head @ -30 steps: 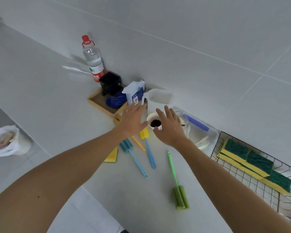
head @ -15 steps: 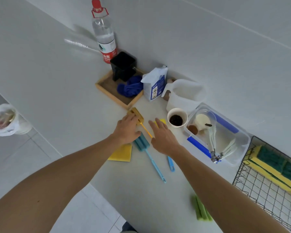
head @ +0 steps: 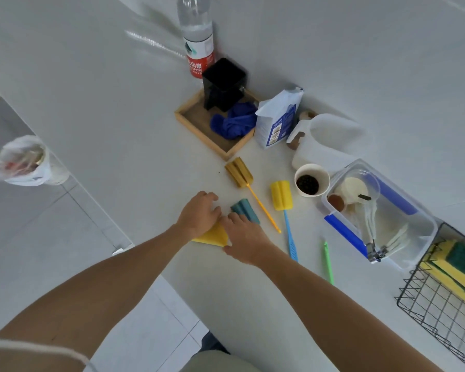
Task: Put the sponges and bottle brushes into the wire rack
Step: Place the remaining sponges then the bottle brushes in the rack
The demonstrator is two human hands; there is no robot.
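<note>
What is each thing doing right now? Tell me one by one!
Left hand: flat on the yellow sponge.
Right hand: on the teal-headed brush.
Black wire rack: holding green-and-yellow sponges.
Paper cup: upright, dark grounds inside.
Clear plastic bottle: upright.

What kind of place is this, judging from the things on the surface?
Probably a home kitchen or utility counter. A white counter against a tiled wall holds bottle brushes, a wire rack with sponges, and a water bottle.

Wire rack (head: 424,304) cut off at right edge
</note>
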